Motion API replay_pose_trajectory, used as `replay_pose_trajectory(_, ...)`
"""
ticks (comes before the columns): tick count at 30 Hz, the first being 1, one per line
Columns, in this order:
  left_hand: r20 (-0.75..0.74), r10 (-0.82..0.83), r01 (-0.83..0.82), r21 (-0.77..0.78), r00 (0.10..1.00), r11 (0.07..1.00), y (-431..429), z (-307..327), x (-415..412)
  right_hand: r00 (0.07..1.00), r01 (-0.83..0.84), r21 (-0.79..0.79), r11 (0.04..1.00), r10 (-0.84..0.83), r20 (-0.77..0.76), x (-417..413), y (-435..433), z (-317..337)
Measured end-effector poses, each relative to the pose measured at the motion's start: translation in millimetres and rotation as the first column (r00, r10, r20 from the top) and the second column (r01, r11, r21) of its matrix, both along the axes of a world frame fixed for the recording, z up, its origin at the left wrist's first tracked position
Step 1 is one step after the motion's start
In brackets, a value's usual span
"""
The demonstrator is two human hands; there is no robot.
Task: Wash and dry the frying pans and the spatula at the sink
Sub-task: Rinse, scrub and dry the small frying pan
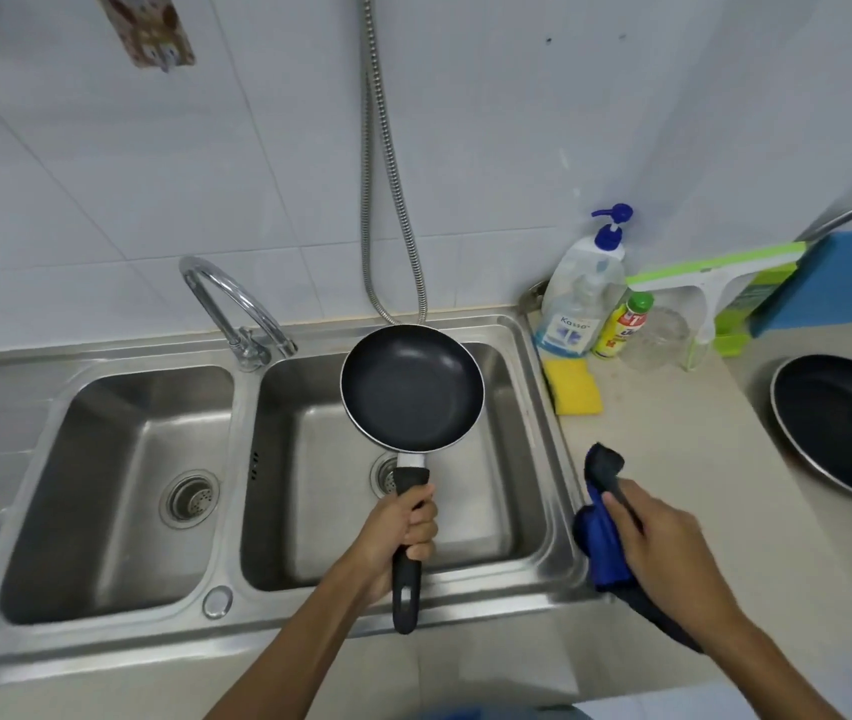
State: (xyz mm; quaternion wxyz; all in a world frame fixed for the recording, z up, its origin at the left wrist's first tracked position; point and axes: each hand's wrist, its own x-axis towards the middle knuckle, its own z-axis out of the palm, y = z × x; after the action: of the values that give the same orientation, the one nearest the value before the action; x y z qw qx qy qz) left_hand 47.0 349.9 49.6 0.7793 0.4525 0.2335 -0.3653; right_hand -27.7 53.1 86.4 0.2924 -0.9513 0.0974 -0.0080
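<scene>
My left hand [405, 527] grips the black handle of a small black frying pan [411, 389], holding it level over the right basin of the steel double sink [533, 543]. My right hand [668, 543] is over the counter just right of the sink. It is closed on a black spatula [604, 462], whose head sticks out past my fingers, together with a blue cloth [598, 545]. A larger black frying pan [844, 433] lies face up on the counter at the far right, partly cut off by the frame.
A curved tap [229, 304] stands behind the divider between the basins, and a metal hose [387, 200] hangs down the tiled wall. A yellow sponge [577, 389], a pump soap bottle [582, 293], a small yellow bottle [624, 324], a clear jar and a green squeegee [715, 275] sit at the back right.
</scene>
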Motion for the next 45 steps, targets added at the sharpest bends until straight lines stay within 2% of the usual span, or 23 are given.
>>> replay_pose_trajectory(2,0.012,-0.008,0.008,0.017,1.0,1.0,-2,3,-1,0.988,-0.101,-0.208,0.973,0.074,-0.133,-24,8,-49)
replay_pose_trajectory(4,0.046,-0.036,0.033,0.054,0.998,0.998,-5,7,-2,0.938,-0.216,-0.321,0.922,0.105,-0.329,-43,14,-96)
replay_pose_trajectory(6,0.085,-0.066,0.058,0.097,0.994,0.994,-7,11,-3,0.924,-0.213,-0.396,0.893,0.053,-0.378,-51,19,-111)
replay_pose_trajectory(9,0.114,-0.087,0.072,0.126,0.99,0.989,-8,13,-2,0.922,-0.125,-0.396,0.91,-0.041,-0.384,-43,37,-88)
replay_pose_trajectory(11,0.118,-0.064,0.047,0.138,0.991,0.989,-11,13,-1,0.954,-0.011,-0.299,0.954,-0.079,-0.288,-32,57,-59)
replay_pose_trajectory(13,0.123,-0.03,0.016,0.113,0.992,0.993,-15,10,-2,0.957,0.103,0.05,0.993,-0.085,-0.277,-25,81,-32)
replay_pose_trajectory(15,0.136,-0.037,0.023,0.103,0.99,0.994,-18,6,-4,0.954,0.139,0.432,0.891,-0.003,-0.301,-15,110,-7)
replay_pose_trajectory(16,0.144,-0.051,0.036,0.107,0.988,0.994,-18,4,-5,0.954,0.133,0.54,0.831,0.04,-0.297,-11,124,2)
replay_pose_trajectory(18,0.135,-0.044,0.03,0.103,0.99,0.994,-19,-2,-5,0.95,0.114,0.631,0.767,0.102,-0.296,-8,149,3)
replay_pose_trajectory(20,0.146,-0.047,0.03,0.119,0.988,0.992,-20,-3,-4,0.946,0.097,0.626,0.774,0.123,-0.298,-8,167,-3)
replay_pose_trajectory(23,0.148,-0.138,0.105,0.21,0.979,0.972,-21,10,-7,0.953,0.106,0.656,0.747,0.112,-0.281,-9,178,-7)
replay_pose_trajectory(25,0.157,-0.186,0.142,0.252,0.97,0.957,-23,14,-11,0.959,0.082,0.625,0.776,0.109,-0.261,-12,178,-11)
replay_pose_trajectory(30,0.196,-0.2,0.157,0.213,0.96,0.964,-37,8,-19,0.977,0.032,0.605,0.796,0.104,-0.188,-22,157,-19)
replay_pose_trajectory(34,0.243,-0.123,0.084,0.165,0.962,0.983,-77,8,-28,0.992,-0.039,0.604,0.796,0.101,-0.07,-31,118,-21)
replay_pose_trajectory(37,0.287,-0.099,0.042,0.198,0.953,0.979,-125,8,-37,0.995,-0.088,0.527,0.845,0.102,0.003,-42,72,-24)
replay_pose_trajectory(40,0.308,-0.202,0.093,0.333,0.93,0.938,-179,8,-49,0.997,-0.078,0.446,0.892,0.076,0.024,-60,19,-33)
replay_pose_trajectory(45,0.375,-0.392,0.226,0.415,0.84,0.881,-262,9,-77,0.999,0.008,0.501,0.865,-0.033,0.041,-90,-59,-48)
